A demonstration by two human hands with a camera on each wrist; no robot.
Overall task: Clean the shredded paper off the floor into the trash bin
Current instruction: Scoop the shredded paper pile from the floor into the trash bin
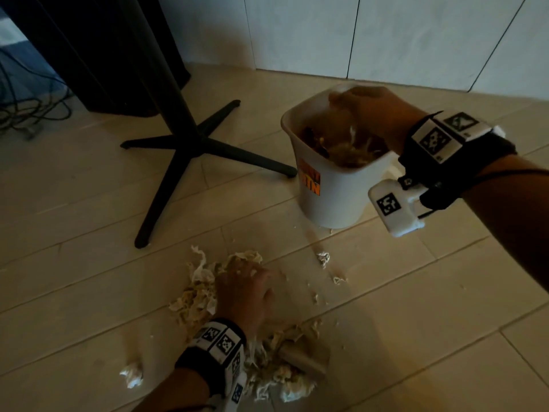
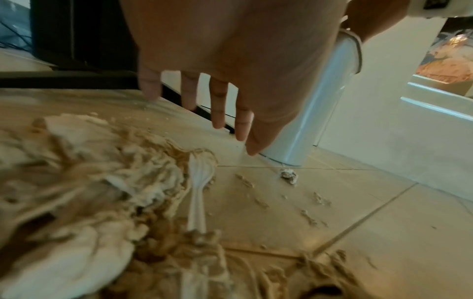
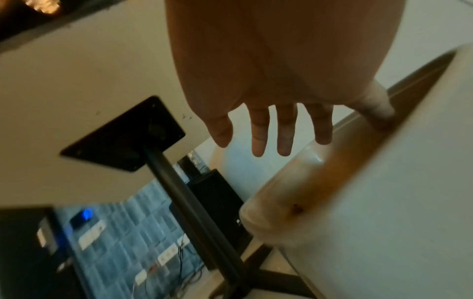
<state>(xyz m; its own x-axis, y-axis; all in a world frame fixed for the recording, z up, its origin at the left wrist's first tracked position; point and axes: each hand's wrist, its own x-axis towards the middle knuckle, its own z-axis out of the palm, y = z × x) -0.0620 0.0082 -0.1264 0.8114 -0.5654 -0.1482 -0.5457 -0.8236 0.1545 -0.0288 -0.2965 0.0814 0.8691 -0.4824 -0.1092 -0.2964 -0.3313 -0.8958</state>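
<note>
While the right hand [image 1: 367,114] hangs over the white plastic trash bin [image 1: 332,185] with fingers [image 3: 284,131] spread and holding nothing, the left hand [image 1: 246,295] sits above the heap of beige shredded paper [image 1: 196,295] on the tiled floor [image 1: 416,307], its fingers [image 2: 217,105] straight and apart. Paper scraps already lie inside the bin. A white plastic fork [image 2: 197,194] rests on the heap.
</note>
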